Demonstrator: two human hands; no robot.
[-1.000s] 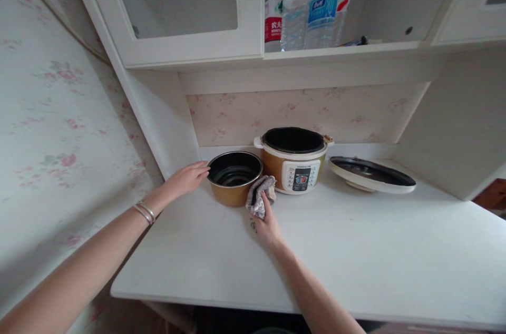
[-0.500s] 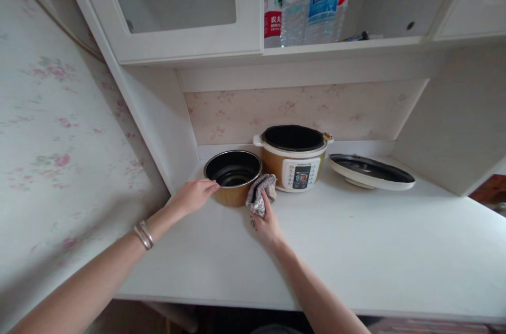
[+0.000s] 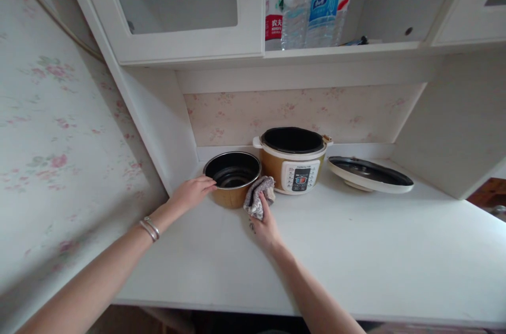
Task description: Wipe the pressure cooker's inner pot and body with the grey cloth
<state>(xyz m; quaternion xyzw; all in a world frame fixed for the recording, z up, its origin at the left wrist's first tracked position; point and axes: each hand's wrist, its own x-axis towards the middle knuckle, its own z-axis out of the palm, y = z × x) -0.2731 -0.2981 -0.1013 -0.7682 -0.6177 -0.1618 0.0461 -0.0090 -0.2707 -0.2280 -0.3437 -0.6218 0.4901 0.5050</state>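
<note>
A gold inner pot [image 3: 231,197] with a black inside and silver rim stands on the white counter [image 3: 221,265]. My left hand [image 3: 192,192], with bangles at the wrist, grips the pot's rim at its near left, fingertips over the edge. Bunched in my right hand [image 3: 265,223] is a grey patterned cloth [image 3: 259,197], held against the pot's right outer side. Just behind and to the right sits the gold and white electric cooker body [image 3: 272,170], uncovered, its control panel facing me. Its lid [image 3: 379,185] lies upside down, black inner face up, farther right.
Above the counter hangs a white cabinet [image 3: 193,47] with a glazed door on the left. Several plastic bottles [image 3: 294,18] stand on its open shelf. Floral wallpaper covers the left wall [image 3: 51,113], and a side panel [image 3: 446,128] closes the right.
The hands, cloth and pot hold nearly the same places. My left fingers have shifted slightly on the rim, and the cloth has slid a little left and down. The view has tilted slightly.
</note>
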